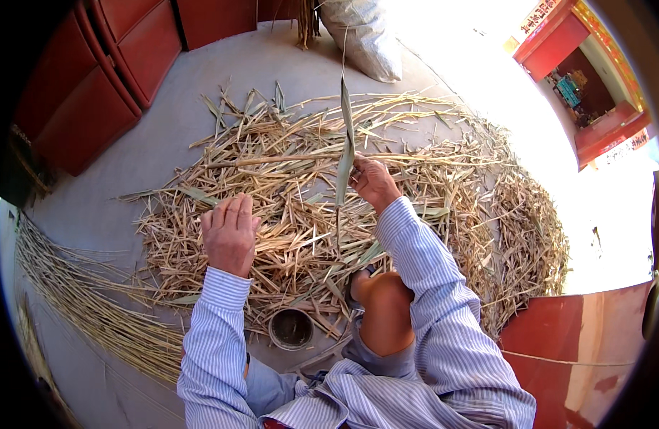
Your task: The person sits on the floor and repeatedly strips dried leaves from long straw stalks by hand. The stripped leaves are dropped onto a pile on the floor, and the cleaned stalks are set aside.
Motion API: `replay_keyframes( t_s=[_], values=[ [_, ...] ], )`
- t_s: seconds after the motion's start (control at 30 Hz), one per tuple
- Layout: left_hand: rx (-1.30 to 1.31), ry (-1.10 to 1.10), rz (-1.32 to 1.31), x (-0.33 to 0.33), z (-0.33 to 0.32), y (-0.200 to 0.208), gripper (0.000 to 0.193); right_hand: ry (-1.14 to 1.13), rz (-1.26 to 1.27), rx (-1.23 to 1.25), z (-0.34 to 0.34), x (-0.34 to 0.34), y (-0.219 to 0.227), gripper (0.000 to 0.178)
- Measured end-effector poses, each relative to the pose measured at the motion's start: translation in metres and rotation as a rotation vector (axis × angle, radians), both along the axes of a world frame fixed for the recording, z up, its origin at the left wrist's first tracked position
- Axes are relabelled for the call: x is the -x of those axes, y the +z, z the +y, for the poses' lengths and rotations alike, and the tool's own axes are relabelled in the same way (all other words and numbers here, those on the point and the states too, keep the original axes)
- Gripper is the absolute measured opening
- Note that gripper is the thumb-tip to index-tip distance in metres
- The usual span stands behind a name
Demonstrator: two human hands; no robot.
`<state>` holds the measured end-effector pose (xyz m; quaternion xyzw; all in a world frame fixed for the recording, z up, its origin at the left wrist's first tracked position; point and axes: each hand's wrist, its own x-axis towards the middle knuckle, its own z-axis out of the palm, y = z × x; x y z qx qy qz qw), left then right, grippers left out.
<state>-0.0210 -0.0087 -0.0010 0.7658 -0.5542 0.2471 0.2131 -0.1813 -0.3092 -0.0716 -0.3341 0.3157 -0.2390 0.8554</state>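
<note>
My right hand is closed in a pinch on a long grey-green leaf. The leaf stands nearly upright in the picture, with a thin tip above and a thin brownish stem below the hand. To the left, my left hand is closed, its back toward me and fingers curled over. What it holds, if anything, is hidden beneath it. Under both hands spreads a wide heap of dry stalk and leaf scraps, mostly straw-coloured with some green-grey leaves.
Near my feet stands a small round tin with dark contents. Long thin stalks lie bundled at the left. Red panels line the far left. A pale sack stands at the back. A red doorway shows at far right.
</note>
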Motion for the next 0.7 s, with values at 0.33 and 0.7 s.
replay_keyframes(
  t_s=[0.33,0.7],
  values=[
    [-0.181,-0.068,0.161,0.014,-0.031,-0.031,0.031,0.114,0.13,-0.023,0.069,0.014,0.034,0.008],
    [-0.1,-0.242,-0.029,0.025,-0.045,-0.039,0.011,0.068,0.369,-0.235,0.06,0.027,0.0,0.015]
  ],
)
